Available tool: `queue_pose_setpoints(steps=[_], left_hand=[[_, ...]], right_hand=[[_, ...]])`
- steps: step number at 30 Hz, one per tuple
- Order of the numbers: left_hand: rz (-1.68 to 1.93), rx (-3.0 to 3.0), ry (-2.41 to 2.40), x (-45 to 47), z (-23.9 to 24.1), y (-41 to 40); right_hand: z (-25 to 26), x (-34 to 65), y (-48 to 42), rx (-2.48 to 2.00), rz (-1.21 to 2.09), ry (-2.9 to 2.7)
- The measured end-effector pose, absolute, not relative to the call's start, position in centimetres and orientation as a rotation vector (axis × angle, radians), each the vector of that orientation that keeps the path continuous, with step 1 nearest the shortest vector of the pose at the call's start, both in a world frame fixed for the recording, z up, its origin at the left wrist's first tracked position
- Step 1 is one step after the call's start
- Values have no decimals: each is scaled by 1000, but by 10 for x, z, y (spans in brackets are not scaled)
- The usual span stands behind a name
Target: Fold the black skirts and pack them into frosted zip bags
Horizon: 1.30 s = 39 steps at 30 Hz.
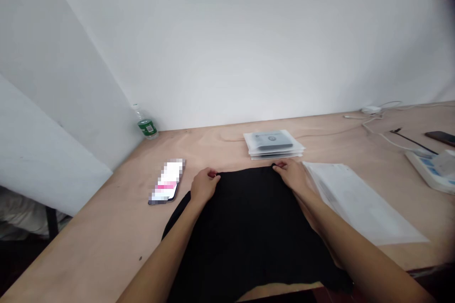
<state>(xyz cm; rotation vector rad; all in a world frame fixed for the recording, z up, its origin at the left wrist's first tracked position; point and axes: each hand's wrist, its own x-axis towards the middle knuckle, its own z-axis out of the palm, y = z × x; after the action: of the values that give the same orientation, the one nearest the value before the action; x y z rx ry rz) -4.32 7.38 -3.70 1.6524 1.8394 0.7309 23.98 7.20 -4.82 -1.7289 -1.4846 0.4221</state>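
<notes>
A piece of black cloth (249, 227), perhaps a garment, lies spread on the wooden table, its lower part reaching the front edge. My left hand (205, 183) pinches its far left corner between thumb and fingers. At the far right corner, my right hand (287, 173) grips the same edge, which runs fairly straight between the two hands. Just beyond that edge sits a short stack of frosted plastic packets (273, 142) with dark folded contents. Beside my right forearm, flat translucent plastic bags (362, 201) lie on the table, partly hidden by the arm.
Left of the cloth lies a phone (167, 182) with its screen lit. A plastic bottle (147, 128) with a green label stands in the back left corner by the wall. On the right are a power strip (432, 170), white cables (373, 128) and a dark phone (441, 138).
</notes>
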Motion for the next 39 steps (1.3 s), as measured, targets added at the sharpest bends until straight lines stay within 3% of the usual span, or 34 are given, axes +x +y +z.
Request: queue_pose_setpoints(steps=[9,14,23,33,39], left_hand=[[955,1553,1486,-48,-21,51],[916,1692,1243,-60,-8,14],[557,2476,1349,-71,-21,-1],[520,2620,1394,-109,-19,-50],[298,2548,1205,-158,-38,-110]], right_hand=[[-32,245,49,-1487,945,-1145],[-29,253,22,-1427,1057,-1180],[-43,253,11,-1507,735,-1595],[-30,262,-50,-1385,256,-2068],[-35,294,-121,-1380,497,-2369]])
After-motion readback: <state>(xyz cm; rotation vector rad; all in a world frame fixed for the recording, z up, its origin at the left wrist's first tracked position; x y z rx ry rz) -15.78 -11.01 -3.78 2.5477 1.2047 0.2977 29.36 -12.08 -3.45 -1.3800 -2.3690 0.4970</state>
